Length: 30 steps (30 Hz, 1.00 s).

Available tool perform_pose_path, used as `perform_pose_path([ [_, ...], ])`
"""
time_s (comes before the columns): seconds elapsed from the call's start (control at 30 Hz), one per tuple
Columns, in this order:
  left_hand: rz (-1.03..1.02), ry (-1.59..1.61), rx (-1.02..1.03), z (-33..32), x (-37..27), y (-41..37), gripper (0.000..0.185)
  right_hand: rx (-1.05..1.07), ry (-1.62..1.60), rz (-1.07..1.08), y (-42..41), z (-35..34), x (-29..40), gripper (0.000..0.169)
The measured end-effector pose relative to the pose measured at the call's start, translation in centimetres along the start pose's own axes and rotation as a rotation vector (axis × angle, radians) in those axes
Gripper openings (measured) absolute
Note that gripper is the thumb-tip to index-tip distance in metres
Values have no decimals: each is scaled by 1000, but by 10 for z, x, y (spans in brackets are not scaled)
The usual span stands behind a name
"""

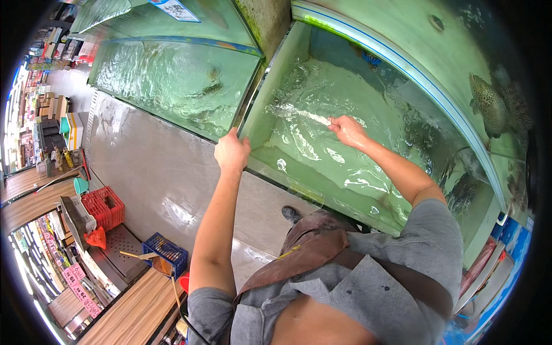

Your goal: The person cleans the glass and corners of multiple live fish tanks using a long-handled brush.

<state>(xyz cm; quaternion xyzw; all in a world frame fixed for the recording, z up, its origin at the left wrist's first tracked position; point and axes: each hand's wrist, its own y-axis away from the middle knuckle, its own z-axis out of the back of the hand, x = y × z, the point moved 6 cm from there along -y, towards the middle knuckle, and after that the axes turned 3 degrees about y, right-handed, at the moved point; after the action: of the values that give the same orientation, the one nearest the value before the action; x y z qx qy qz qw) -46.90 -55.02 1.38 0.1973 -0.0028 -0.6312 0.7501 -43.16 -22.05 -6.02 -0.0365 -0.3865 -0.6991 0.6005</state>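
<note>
My left hand (233, 151) grips the dark rim of a glass fish tank at the corner where two tanks meet. My right hand (348, 130) reaches over the right-hand fish tank (268, 88) and is closed around the near end of a pale, stick-like thing (317, 117). Its far end runs into splashing water, where foam and glare hide what it is. The tank's water (310, 172) is greenish and rippled. Along the far side lies a dark, blurred shape (418, 133), which I cannot make out.
Another water-filled tank (172, 82) adjoins on the left, with a dark fish-like shape (211, 88). Spotted fish (489, 105) show behind glass at right. Wet floor (142, 159) lies left. Red crates (103, 205), a blue crate (166, 254) and wooden counters (125, 308) stand at lower left.
</note>
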Motion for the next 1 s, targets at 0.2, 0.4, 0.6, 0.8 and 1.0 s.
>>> perform_pose_path([
  [0.2, -7, -24, 10, 3, -3, 1, 39, -54, 65, -62, -78, -92, -19, 29],
  [0.4, -39, -21, 4, 0, -2, 4, 35, 20, 211, 5, -94, -132, -28, 28],
  [0.6, 4, -15, 25, -4, 3, 1, 35, -14, -57, -98, -2, 2, -15, 26],
  [0.8, -36, -70, -11, 2, 0, 2, 30, -318, 201, -20, -159, -102, -87, 27],
  [1.0, 41, -34, -4, -3, 19, 10, 31, -310, 91, -290, -178, -27, -24, 23],
])
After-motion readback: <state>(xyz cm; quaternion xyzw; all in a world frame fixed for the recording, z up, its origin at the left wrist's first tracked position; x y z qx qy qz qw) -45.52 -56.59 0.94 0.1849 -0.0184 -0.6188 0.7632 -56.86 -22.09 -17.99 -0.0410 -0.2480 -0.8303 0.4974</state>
